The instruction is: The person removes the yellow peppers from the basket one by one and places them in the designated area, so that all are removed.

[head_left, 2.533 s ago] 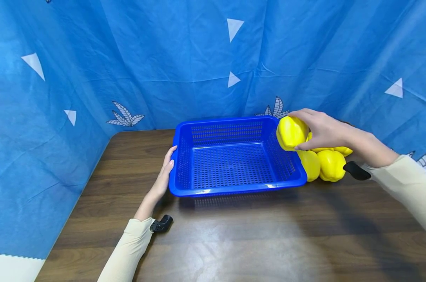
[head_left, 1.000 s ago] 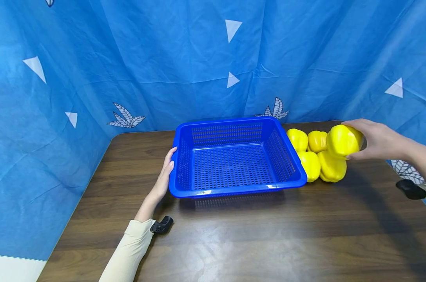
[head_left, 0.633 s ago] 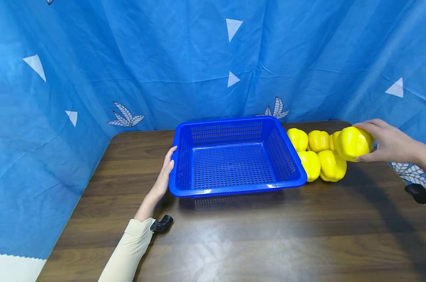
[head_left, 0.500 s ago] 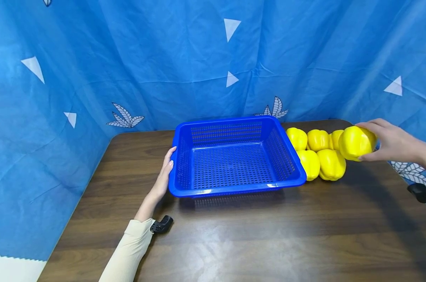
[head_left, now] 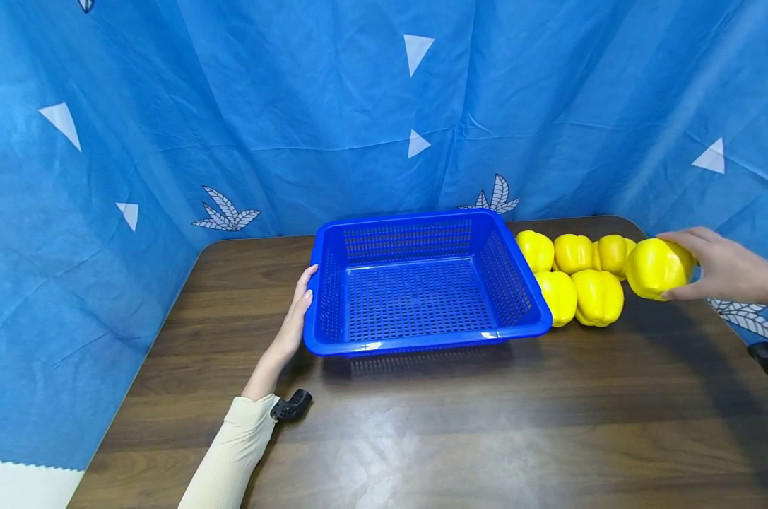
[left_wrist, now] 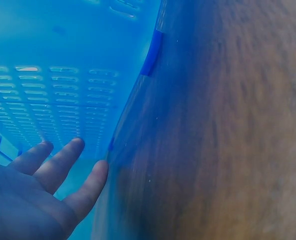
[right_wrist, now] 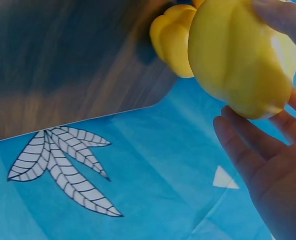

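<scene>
My right hand (head_left: 721, 265) holds a yellow bell pepper (head_left: 658, 268) between thumb and fingers, at the right end of a group of similar peppers. In the right wrist view the held bell pepper (right_wrist: 242, 55) hangs over the table's corner, overlapping another pepper (right_wrist: 175, 42) behind it. My left hand (head_left: 291, 318) touches the left side of a blue perforated plastic basket (head_left: 428, 341), fingertips right at the rim. In the left wrist view the extended fingers (left_wrist: 63, 162) lie along the basket's slotted outer wall (left_wrist: 63, 45). Nothing lies in the basket.
Several yellow peppers sit in two rows beside the basket, among them a front pepper (head_left: 598, 298) and a back pepper (head_left: 573, 254). The brown wooden table (head_left: 460, 431) ends at a blue patterned curtain (head_left: 333, 127) behind and at both sides.
My right hand has carried the bell pepper rightward from beside the basket's right rim, past the other peppers, and slightly lower of late. My left hand and the basket have stayed put.
</scene>
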Motion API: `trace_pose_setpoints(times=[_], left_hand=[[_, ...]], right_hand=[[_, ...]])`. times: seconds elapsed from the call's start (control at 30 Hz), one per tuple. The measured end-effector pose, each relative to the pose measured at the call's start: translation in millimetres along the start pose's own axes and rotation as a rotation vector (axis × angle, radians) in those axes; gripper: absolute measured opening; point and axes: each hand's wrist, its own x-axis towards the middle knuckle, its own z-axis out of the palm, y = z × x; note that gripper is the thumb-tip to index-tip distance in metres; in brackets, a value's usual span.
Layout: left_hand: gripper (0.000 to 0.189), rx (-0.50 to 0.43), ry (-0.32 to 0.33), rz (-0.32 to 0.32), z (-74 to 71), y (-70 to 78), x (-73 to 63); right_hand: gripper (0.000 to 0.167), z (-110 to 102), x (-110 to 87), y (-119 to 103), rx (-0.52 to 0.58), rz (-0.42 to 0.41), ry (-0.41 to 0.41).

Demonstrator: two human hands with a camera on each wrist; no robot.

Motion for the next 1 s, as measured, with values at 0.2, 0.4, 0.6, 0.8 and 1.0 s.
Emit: trace_pose_setpoints(times=[0.2, 0.4, 0.6, 0.8, 1.0], left_hand=[[0.053, 0.019, 0.0, -0.006, -0.1, -0.8, 0.8], [0.053, 0.017, -0.002, -0.012, 0.0, -0.8, 0.9], [0.053, 0.01, 0.003, -0.011, 0.1, 0.9, 0.0], [0.052, 0.003, 0.003, -0.016, 0.4, 0.8, -0.8], [0.053, 0.023, 0.005, -0.016, 0.8, 1.2, -0.3]], right_hand=[[0.09, 11.2, -4.3, 8.0, 0.014, 0.01, -0.063], [0.09, 19.9, -5.2, 13.1, 0.023, 0.005, -0.089], [0.09, 26.3, -3.6, 17.3, 0.042, 0.009, -0.13], [0.091, 33.8, -2.7, 18.7, 0.054, -0.008, -0.154], [0.086, 38.4, -3.4, 20.7, 0.07, -0.058, -0.141]])
